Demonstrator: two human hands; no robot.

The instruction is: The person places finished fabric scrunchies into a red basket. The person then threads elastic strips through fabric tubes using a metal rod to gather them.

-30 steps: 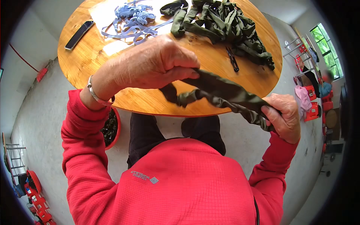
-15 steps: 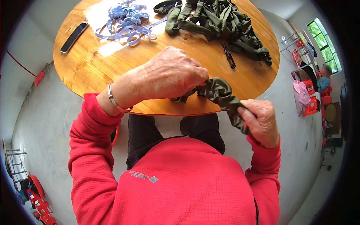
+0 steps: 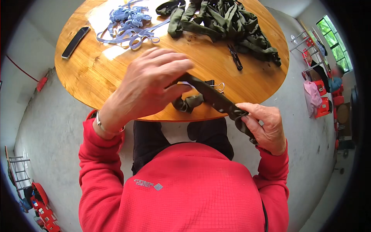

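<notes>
A dark green fabric tube (image 3: 212, 96) stretches between my hands over the table's near edge. My right hand (image 3: 266, 125) pinches it between thumb and fingers; its gathered end hangs below the grip. At the other end, my left hand (image 3: 150, 83) has its fingers stretched out and apart from the thumb, with the tube running into the gap. A bit of something pale shows by the left thumb. Behind the tube, a black binder clip (image 3: 210, 82) with wire handles sits at the table edge. A bunched part of the green fabric (image 3: 189, 103) lies below my left thumb.
On the round wooden table (image 3: 89, 77) lie a phone-like black object (image 3: 75, 42), tangled light blue elastic (image 3: 129, 23), a heap of green fabric tubes (image 3: 228, 23) and black thread snips (image 3: 235, 57). A person (image 3: 335, 83) sits far right, near red stools.
My left hand has opened from a closed grip and shifted left. The tube's scrunched middle has straightened, and the binder clip has come into view. My right hand keeps its grip.
</notes>
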